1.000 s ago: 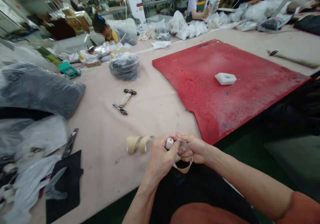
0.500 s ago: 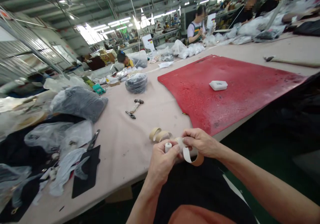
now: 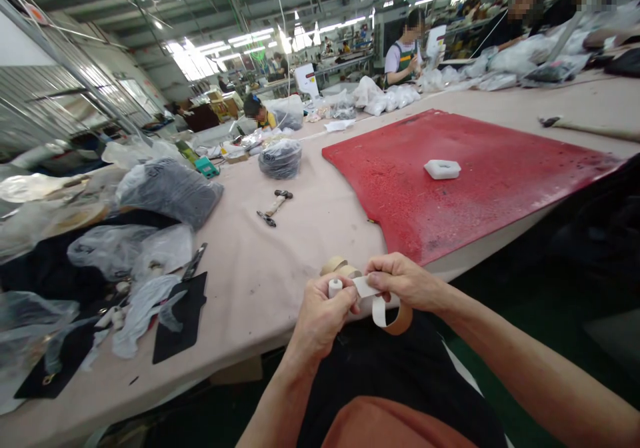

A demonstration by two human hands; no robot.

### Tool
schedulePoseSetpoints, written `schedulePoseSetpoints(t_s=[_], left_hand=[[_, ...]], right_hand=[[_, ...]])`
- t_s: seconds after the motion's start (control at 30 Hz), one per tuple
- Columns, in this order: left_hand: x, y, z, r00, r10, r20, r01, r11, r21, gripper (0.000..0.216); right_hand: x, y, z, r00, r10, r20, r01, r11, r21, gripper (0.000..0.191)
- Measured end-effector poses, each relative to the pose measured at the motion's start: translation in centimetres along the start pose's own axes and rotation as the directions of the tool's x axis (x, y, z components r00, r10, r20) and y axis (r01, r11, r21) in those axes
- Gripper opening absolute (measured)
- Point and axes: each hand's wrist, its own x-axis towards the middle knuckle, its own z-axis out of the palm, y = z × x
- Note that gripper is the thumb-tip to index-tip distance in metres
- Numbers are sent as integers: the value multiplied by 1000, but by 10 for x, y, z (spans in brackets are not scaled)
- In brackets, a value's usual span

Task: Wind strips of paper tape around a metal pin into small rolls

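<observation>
A curled strip [image 3: 401, 320], tan on one face and white on the other, runs between my two hands at the table's front edge. My left hand [image 3: 320, 311] is closed, with a small white cylinder [image 3: 335, 288] upright in its grip and the strip pinched at the fingertips. Behind those fingers, more coils of the strip rest just over the table. Thumb and fingers of my right hand [image 3: 407, 281] pinch the strip, its white face showing in the short flat stretch between the hands. A loop of it hangs below my right fingers.
A red sheet [image 3: 400, 161] bearing a white block [image 3: 443, 169] covers the table's right part. A hammer [image 3: 283, 195] and pliers [image 3: 267, 219] lie left of centre. Plastic bags [image 3: 167, 188] and black pieces [image 3: 179, 328] crowd the left. Several people sit or stand farther back.
My hands have drawn slightly apart, so a longer white stretch of strip shows between them. The coils behind my left hand have shifted toward it. The view has turned slightly left.
</observation>
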Motion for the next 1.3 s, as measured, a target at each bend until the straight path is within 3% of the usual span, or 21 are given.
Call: schedulePoseSetpoints(t_s=[0.1,0.17,0.2,0.27,0.33,0.37,0.43,0.53,0.6,0.73,0.8,0.9,0.97,1.03,1.1,1.2,1.3], left_hand=[[0,-1,2,996,-43,72,57,980,-191,22],[0,-5,4,996,-40,74,60,954,-295,24],[1,-8,5,998,-26,51,41,946,-321,24],[3,-16,6,1000,0,-23,-8,937,-349,23],[5,-22,6,996,15,-84,-44,931,-362,24],[7,-24,7,995,16,-102,-53,926,-373,25],[10,-24,7,993,20,-119,-67,910,-409,27],[12,-19,5,991,18,-136,-81,877,-473,28],[10,-13,1,990,11,-143,-83,858,-507,29],[8,1,-11,988,4,-157,-93,819,-566,29],[10,8,-12,989,3,-150,-89,818,-568,31],[21,16,-3,999,-8,-51,-21,838,-545,29],[30,21,11,999,-9,50,33,856,-516,27],[38,28,24,992,7,129,54,884,-464,26],[44,35,34,984,44,171,32,909,-417,23],[52,46,38,964,140,225,-44,921,-386,18],[58,53,33,938,213,273,-108,929,-355,14]], right_hand=[[4,3,7,1000,-8,22,7,998,66,37],[6,7,13,992,-99,-82,98,995,-16,30],[6,10,17,967,-187,-173,166,978,-129,24],[5,17,24,856,-416,-307,268,864,-425,10],[3,25,30,765,-582,-275,307,705,-639,6],[2,29,33,760,-608,-230,318,655,-685,9],[1,41,37,786,-584,-203,295,643,-706,13],[4,62,35,855,-411,-316,162,790,-592,30],[7,77,26,895,-272,-355,67,867,-495,28],[2,100,-6,899,-173,-402,-59,862,-503,22],[-6,101,-22,893,-84,-442,-120,902,-414,26],[-15,82,-36,892,-32,-451,-54,983,-176,44],[-14,59,-37,923,-103,-371,104,994,-17,53],[-10,34,-34,950,-120,-287,147,986,77,62],[-5,17,-32,962,-58,-267,55,998,-16,56],[-4,8,-36,967,13,-253,-51,988,-143,32],[-14,11,-46,949,24,-315,-78,984,-158,36]])
